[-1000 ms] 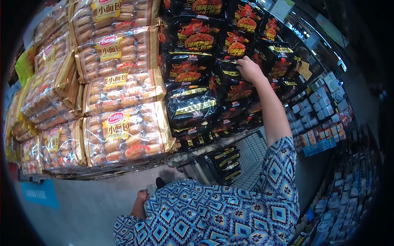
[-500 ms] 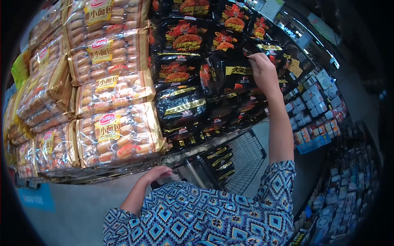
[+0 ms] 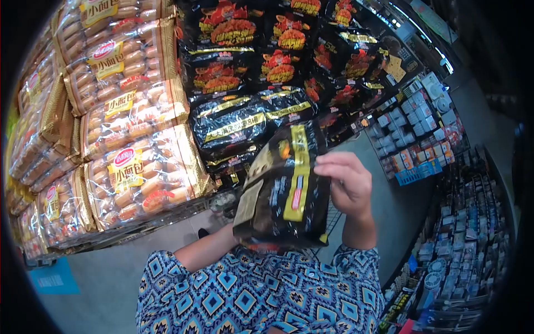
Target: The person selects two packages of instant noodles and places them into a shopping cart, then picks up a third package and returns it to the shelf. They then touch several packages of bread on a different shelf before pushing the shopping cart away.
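A black noodle pack with a yellow strip [image 3: 297,178] is held upright in front of my chest. My right hand [image 3: 346,181] grips its right edge, with thumb and fingers pressed together. From the left my forearm reaches behind the lower part of the pack, and that hand is hidden by it. Behind the pack stand stacked black noodle packs [image 3: 231,119] with red and yellow pictures. To their left are piled clear, gold-edged bags of small bread rolls [image 3: 133,172].
Part of a wire cart [image 3: 334,220] shows behind the held pack. Shelves with small goods [image 3: 461,245] run along the lower right. A display with a blue basket [image 3: 418,173] stands at the right. A blue floor sign [image 3: 53,277] lies at the lower left.
My right hand has come down from the black stack towards my chest with a pack in it. My left forearm has moved right, behind the pack, which now covers most of the cart.
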Action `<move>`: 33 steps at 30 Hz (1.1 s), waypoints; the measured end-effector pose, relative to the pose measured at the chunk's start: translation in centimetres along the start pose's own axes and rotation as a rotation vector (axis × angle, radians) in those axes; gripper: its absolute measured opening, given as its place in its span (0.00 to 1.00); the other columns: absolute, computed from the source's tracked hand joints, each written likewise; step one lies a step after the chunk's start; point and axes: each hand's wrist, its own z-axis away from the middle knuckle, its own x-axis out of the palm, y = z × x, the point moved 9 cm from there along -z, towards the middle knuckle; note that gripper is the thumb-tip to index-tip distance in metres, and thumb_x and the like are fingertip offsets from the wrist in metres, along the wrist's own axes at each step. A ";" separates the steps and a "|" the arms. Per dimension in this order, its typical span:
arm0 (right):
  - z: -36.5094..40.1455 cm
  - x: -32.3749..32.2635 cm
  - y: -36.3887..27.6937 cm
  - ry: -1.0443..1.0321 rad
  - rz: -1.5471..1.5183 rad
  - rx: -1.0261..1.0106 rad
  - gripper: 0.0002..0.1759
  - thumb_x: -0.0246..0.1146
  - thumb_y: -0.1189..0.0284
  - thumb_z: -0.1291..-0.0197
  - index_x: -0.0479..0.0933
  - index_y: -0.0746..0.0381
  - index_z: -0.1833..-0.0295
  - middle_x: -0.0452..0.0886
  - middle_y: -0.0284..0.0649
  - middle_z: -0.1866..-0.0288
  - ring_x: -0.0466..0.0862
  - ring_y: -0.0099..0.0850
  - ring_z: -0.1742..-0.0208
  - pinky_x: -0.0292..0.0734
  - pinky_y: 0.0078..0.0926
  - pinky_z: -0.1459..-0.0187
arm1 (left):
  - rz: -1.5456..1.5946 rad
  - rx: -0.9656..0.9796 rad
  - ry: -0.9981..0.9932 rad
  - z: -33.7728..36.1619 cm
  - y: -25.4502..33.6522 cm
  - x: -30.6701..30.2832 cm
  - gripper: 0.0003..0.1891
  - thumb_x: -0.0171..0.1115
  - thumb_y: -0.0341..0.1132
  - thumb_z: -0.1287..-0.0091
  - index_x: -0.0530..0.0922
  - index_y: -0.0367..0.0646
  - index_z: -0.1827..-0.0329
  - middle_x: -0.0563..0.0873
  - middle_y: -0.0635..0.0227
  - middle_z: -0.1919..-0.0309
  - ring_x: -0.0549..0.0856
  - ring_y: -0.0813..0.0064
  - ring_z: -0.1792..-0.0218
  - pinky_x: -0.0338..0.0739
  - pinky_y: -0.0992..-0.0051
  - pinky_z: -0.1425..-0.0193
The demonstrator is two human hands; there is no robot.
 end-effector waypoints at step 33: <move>15.7 8.5 9.5 0.109 -0.899 0.940 0.12 0.56 0.76 0.34 0.76 0.71 0.49 0.83 0.38 0.55 0.80 0.21 0.55 0.75 0.20 0.51 | -0.401 0.573 0.376 5.8 5.3 -7.0 0.33 0.37 0.60 0.25 0.66 0.41 0.32 0.77 0.56 0.40 0.79 0.60 0.42 0.75 0.62 0.38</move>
